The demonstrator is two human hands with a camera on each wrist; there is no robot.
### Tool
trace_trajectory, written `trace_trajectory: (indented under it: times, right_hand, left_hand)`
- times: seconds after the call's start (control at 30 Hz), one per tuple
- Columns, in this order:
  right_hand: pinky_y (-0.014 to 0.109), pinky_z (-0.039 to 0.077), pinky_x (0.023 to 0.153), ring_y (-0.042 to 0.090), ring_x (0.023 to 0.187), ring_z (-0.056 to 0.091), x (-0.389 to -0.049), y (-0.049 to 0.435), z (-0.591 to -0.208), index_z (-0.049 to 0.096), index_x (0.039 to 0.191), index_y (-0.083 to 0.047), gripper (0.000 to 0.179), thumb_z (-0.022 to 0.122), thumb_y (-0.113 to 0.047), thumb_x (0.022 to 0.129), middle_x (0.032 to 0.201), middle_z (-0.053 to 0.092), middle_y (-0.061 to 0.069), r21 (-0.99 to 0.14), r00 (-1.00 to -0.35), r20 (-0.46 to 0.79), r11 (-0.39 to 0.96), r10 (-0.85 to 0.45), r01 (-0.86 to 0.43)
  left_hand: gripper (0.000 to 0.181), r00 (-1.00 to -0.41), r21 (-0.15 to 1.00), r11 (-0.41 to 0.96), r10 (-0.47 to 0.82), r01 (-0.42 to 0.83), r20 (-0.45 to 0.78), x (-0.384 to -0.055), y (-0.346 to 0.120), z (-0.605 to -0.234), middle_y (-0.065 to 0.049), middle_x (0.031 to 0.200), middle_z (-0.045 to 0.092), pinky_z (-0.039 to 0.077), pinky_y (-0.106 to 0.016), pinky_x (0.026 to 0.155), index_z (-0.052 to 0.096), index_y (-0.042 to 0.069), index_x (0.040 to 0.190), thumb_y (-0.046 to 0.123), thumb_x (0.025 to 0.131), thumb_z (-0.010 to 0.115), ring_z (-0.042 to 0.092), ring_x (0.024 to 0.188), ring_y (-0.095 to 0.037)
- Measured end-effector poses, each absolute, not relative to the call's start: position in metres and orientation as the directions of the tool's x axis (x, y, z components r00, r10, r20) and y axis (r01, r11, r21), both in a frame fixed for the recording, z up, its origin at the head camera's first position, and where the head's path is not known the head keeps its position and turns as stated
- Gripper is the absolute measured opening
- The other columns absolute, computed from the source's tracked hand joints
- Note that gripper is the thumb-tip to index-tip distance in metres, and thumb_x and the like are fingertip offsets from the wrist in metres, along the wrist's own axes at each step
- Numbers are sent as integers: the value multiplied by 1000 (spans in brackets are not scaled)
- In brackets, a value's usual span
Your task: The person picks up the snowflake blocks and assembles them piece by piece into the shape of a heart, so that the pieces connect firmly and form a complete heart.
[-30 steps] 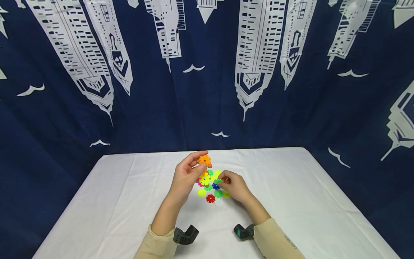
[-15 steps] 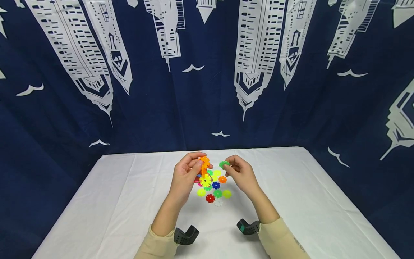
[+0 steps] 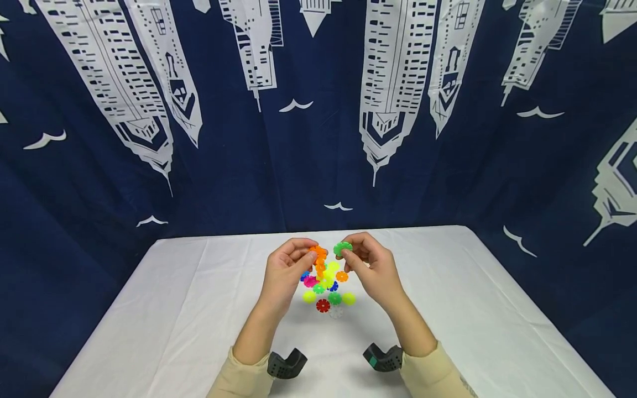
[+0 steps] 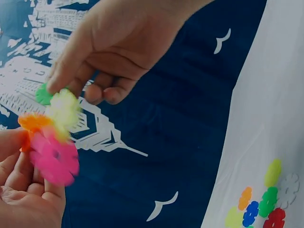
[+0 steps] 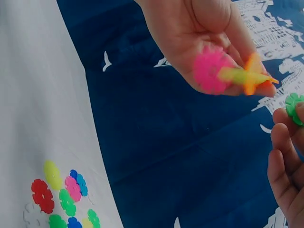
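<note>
My left hand (image 3: 282,272) grips a small cluster of joined plastic snowflake discs (image 3: 320,260) above the table. In the left wrist view the cluster shows an orange disc (image 4: 35,122), a yellow disc (image 4: 64,111) and a pink disc (image 4: 56,156), slotted together at angles. Close by on the right, my right hand (image 3: 373,271) pinches a green snowflake disc (image 3: 343,249) between thumb and fingers. A narrow gap separates the green disc from the cluster in the head view. In the left wrist view the yellow disc overlaps the green one.
Loose snowflake discs lie on the white tablecloth (image 3: 209,320) below the hands, among them a red disc (image 3: 323,305), a green disc (image 3: 334,298), an orange disc (image 3: 342,276) and a clear disc (image 3: 336,312). A dark blue printed curtain (image 3: 318,166) hangs behind the table.
The right hand has lifted the green disc up from over the loose discs, then brought it leftward beside the cluster. The left hand has turned the cluster, so its orange discs now show more edge-on.
</note>
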State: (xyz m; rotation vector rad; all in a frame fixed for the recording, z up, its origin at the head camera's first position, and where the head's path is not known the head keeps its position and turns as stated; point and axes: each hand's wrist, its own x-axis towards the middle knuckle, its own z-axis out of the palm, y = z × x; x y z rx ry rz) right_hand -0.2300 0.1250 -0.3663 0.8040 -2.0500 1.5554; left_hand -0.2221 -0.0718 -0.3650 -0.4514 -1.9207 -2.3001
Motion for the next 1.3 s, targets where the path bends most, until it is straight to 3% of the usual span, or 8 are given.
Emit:
trace_trajectory:
  times: [0.1,0.57,0.77,1.0,1.13,1.3]
  right_hand:
    - [25,58,63,14,62,61,-229,122,-366,62,104,-2,10,63,1,95,86,70,13,-681,-707,676,192,-208,-707]
    - [26,56,57,18,58,59,-229,117,-370,63,102,-3,14,63,7,92,84,68,14,-623,-639,729,148,-247,-768]
    - [25,56,58,15,59,59,-229,119,-369,64,101,-3,15,63,9,91,85,68,13,-613,-630,736,152,-248,-775]
    - [24,55,57,17,57,59,-230,119,-368,64,102,-2,17,63,10,90,84,68,14,-589,-609,752,157,-253,-792]
    - [24,55,57,20,57,58,-230,120,-368,64,101,-2,16,64,10,90,84,68,13,-592,-612,750,158,-249,-790]
    - [24,55,56,19,57,58,-230,119,-368,65,102,-3,17,64,9,90,82,68,13,-588,-612,748,170,-256,-791]
  left_hand:
    - [19,-944,937,-213,121,278,308,-223,-70,-366,1,93,70,55,-20,69,63,-4,113,4,95,64,61,73,-13]
    - [18,-934,947,-235,229,220,274,-220,-69,-367,-4,91,61,58,-24,65,53,-7,109,5,98,59,63,68,-14]
    - [18,-944,957,-235,238,172,228,-218,-70,-364,-6,98,59,63,-35,71,56,-3,111,4,95,64,69,70,-15]
    - [23,-949,958,-239,229,159,215,-219,-70,-364,-1,93,63,63,-33,71,57,-4,117,1,95,62,68,74,-14]
    - [21,-954,965,-218,227,144,194,-220,-71,-364,-5,94,64,63,-35,70,62,-3,115,3,95,64,69,71,-16]
    - [15,-945,981,-131,278,143,174,-220,-71,-363,-7,101,59,55,-23,52,58,-1,110,7,98,61,62,58,-16]
